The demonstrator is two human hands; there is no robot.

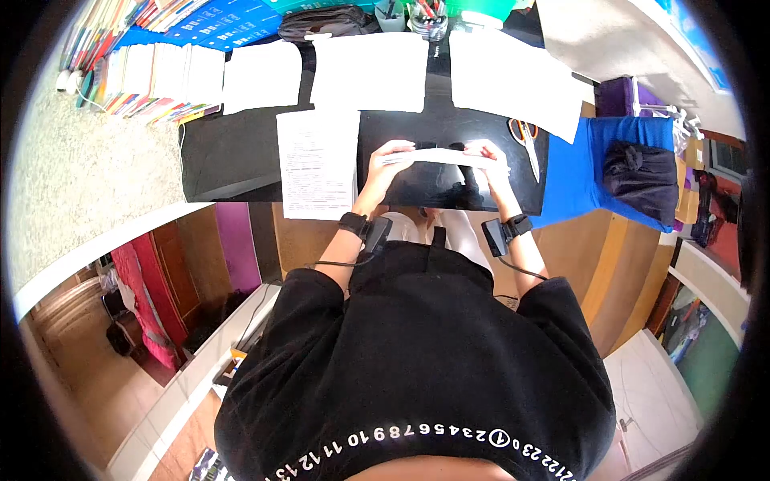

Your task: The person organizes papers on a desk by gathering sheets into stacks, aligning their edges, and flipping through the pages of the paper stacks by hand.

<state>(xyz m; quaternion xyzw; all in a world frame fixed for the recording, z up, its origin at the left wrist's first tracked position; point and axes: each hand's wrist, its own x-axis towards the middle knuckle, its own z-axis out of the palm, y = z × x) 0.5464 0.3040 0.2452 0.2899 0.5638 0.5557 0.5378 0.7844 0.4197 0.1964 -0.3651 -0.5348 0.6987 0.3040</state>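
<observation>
Head view: I log left hand (pixel 387 166) and right hand (pixel 491 160) clamped on opposite ends of white paper (pixel 447 156), over black table (pixel 233 152); scissors (pixel 528 143) right.

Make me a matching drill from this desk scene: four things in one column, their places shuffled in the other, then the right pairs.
1. scissors
2. printed sheet
3. white paper strip
4. dark bundle

A. on the blue cloth
B. between the left hand and the right hand
C. on the black tabletop, right of both hands
D. left of both hands, with lines of text

Pairs: 1-C, 2-D, 3-B, 4-A
</observation>
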